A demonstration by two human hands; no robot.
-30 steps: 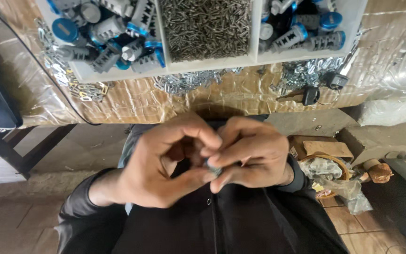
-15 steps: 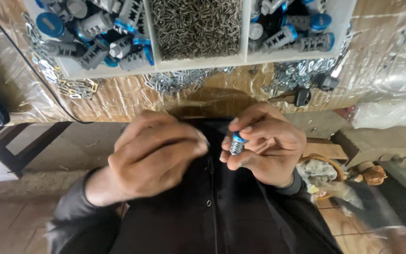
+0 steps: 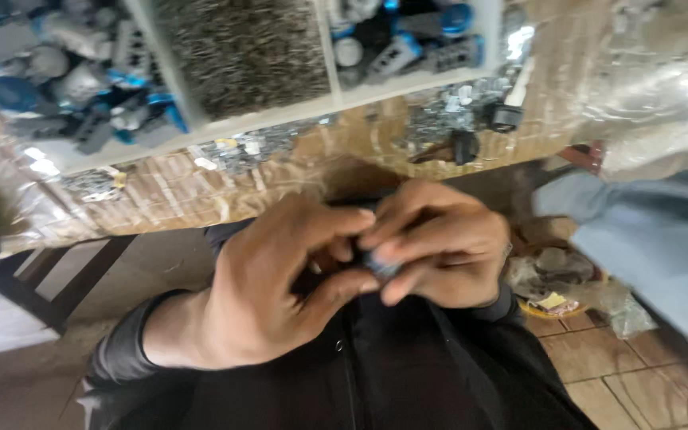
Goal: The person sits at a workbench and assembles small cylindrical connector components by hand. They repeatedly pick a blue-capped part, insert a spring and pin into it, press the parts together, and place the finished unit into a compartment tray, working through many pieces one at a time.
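low in the frame, against the dark zipped jacket (image 3: pixel 408 374), the two hands meet just below centre. the left hand (image 3: pixel 272 295) comes in from the lower left, thumb and forefinger curled inward and closed toward the right hand (image 3: pixel 447 255), whose fingers are bunched and pressed together over a small grey-blue part (image 3: pixel 381 267) pinched between the fingertips of both hands; the blur is heavy, so its shape is hard to read, perhaps a short threaded piece. the part sits at the very centre of the frame, almost hidden by fingertips. to do this fitting well, it seems wise to keep the right hand steady as the holder and let the left thumb and forefinger do the turning or pressing, with the pieces lined up straight before any force goes on — a crooked start on something this small would likely jam or slip out over the lap. further up, the edge of a table covered in brown paper (image 3: pixel 201 191) runs across the middle, with scattered small metal bits (image 3: pixel 240 151) on it. beyond that, along the top, a white divided tray (image 3: pixel 177 87) holds blue and grey parts (image 3: pixel 81 87) at upper left, a heap of small dark pieces (image 3: pixel 244 48) in the middle compartment, and more blue and grey parts at upper right. a pale blue cloth (image 3: pixel 646 239) fills the right edge.
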